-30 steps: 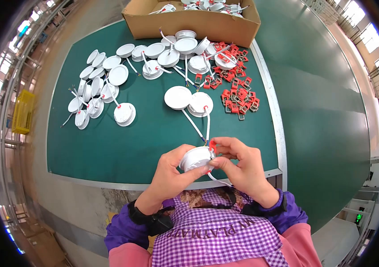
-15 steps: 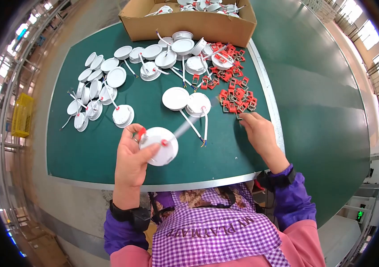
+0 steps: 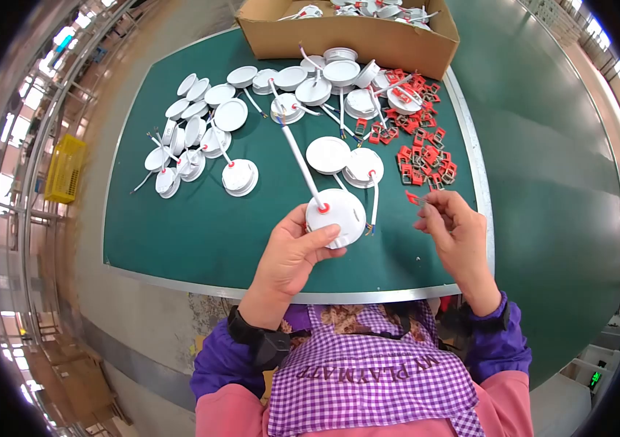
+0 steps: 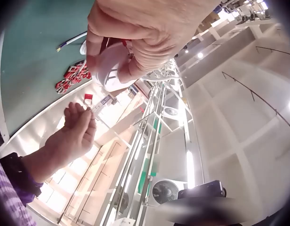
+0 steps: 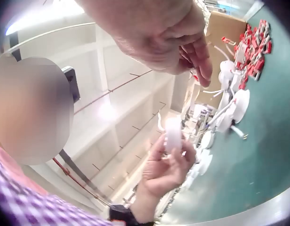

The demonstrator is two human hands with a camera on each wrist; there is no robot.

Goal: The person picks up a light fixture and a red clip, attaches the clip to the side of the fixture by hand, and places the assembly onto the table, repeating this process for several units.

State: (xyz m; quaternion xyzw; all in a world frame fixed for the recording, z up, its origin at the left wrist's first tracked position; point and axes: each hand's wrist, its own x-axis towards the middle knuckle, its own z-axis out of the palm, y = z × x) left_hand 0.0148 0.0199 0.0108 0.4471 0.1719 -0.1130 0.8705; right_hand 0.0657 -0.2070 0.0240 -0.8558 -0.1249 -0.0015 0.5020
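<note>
In the head view my left hand [image 3: 286, 256] holds a round white downlight [image 3: 345, 211], thumb across its back face and fingers under the rim. Its white cable rises from a red grommet and points away toward the far side. To the right, my right hand [image 3: 459, 237] pinches a small red clip [image 3: 413, 197] with metal on it between thumb and fingers, apart from the downlight. A pile of similar red clips [image 3: 426, 166] lies just beyond that hand. The right wrist view shows the left hand [image 5: 166, 172] gripping the downlight on edge.
Two more downlights [image 3: 328, 154] lie on the green table [image 3: 179, 240] just beyond the held one. Several others are grouped at the left and back. A cardboard box [image 3: 353, 36] of lights stands at the far edge, and a metal strip [image 3: 479, 189] borders the right side.
My hands parted after working together on the downlight. The right hand reached to the clip pile and now comes back with a clip. The left hand has turned the downlight and moved it right.
</note>
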